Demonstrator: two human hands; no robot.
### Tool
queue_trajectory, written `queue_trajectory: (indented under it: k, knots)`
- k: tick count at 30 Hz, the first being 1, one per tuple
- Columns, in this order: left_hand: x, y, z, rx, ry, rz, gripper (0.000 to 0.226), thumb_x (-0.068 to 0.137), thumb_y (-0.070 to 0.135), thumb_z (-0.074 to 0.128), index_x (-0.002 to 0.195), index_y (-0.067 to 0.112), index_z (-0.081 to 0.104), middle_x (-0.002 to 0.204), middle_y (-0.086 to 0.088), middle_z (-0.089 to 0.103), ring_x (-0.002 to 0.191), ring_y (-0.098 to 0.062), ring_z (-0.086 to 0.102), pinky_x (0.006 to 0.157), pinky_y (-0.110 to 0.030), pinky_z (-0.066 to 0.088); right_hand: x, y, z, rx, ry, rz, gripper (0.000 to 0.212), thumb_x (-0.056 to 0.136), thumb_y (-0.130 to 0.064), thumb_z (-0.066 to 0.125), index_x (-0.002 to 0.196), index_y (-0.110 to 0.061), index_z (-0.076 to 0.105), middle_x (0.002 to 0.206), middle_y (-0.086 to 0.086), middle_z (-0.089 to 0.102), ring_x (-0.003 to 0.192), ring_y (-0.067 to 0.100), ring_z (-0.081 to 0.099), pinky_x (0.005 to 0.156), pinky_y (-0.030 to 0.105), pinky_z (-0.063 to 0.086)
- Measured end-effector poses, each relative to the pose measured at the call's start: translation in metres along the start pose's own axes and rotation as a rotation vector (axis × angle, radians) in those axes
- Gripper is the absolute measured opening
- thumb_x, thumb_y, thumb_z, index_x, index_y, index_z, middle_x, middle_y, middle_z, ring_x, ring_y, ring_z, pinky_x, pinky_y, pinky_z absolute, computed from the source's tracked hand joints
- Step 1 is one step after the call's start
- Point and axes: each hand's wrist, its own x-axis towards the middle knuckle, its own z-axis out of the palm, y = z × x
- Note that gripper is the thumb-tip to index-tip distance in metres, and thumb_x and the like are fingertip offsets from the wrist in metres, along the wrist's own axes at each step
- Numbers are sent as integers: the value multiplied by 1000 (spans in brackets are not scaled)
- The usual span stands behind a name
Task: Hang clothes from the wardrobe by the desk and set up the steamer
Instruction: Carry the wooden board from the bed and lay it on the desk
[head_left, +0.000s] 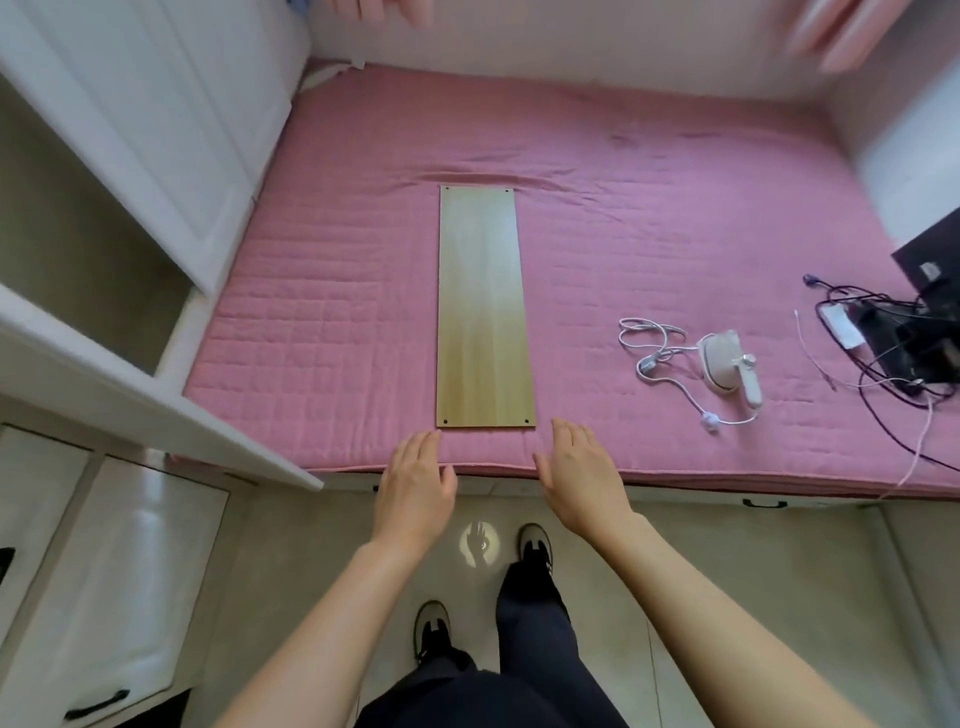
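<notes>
A long wooden board lies flat on the pink quilted bed, its short near end close to the mattress edge where the person stands.

The left hand is held palm down just short of the board's near left corner. Its grip is spread, the fingers straight and relaxed, and it holds nothing. The right hand is palm down just short of the board's near right corner, with its grip spread in the same way. The fingertips of both hands come very close to the board's near end, but whether they touch the board or the mattress cannot be told.

The steamer, a small white handheld unit, lies on the bed well to the right of the board, level with its near half. Its white cord is loosely looped on the mattress between the steamer and the board.

Farther right of the board than the steamer is a tangle of black cables around a dark device at the bed's edge.

The white wardrobe stands to the left of the board, against the side of the bed, with white drawers below it.

Nearer than the board's near end, the person's two shoes stand on the pale tiled floor.
</notes>
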Motion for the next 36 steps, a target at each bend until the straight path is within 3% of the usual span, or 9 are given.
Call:
queue_trajectory:
  k: [6, 15, 23, 29, 32, 36]
  knots:
    - [84, 35, 23, -60, -13, -77, 52, 98, 19, 46, 146, 9, 32, 151, -7, 36, 140, -20, 29, 118, -36, 22, 87, 45, -13, -24, -56, -60, 52, 98, -33, 41, 139, -2, 33, 137, 16, 46, 127, 32, 39, 108, 39, 32]
    - [201, 47, 87, -196, -99, -469, 50, 96, 21, 47, 144, 9, 36, 148, -11, 42, 135, -29, 38, 111, -40, 30, 216, 101, -4, 123, -292, -84, 45, 100, -27, 39, 137, -1, 34, 137, 19, 44, 126, 34, 40, 100, 40, 35]
    - [283, -11, 156, -313, -113, -646, 48, 93, 19, 51, 139, 10, 43, 143, -9, 48, 128, -28, 46, 106, -38, 37, 315, 122, 70, 240, -399, 24, 41, 99, -21, 38, 133, 2, 36, 137, 22, 44, 125, 36, 42, 100, 42, 39]
    - [343, -78, 216, -404, -68, -740, 45, 91, 16, 53, 136, 9, 47, 138, -9, 52, 124, -28, 48, 91, -31, 40, 371, 119, 142, 341, -431, 135, 39, 97, -13, 40, 132, 5, 38, 136, 22, 47, 125, 36, 43, 96, 36, 36]
    - [363, -105, 236, -432, -41, -777, 45, 90, 15, 55, 134, 9, 49, 135, -9, 54, 122, -28, 50, 102, -36, 40, 393, 117, 174, 395, -448, 210, 40, 95, -11, 42, 132, 5, 39, 131, 23, 51, 120, 37, 47, 92, 36, 40]
    - [378, -128, 253, -407, -72, -721, 52, 89, 15, 55, 139, 11, 43, 138, -10, 52, 127, -27, 47, 107, -37, 37, 411, 117, 206, 489, -471, 318, 36, 90, -8, 45, 125, 1, 42, 119, 20, 57, 97, 32, 53, 72, 33, 43]
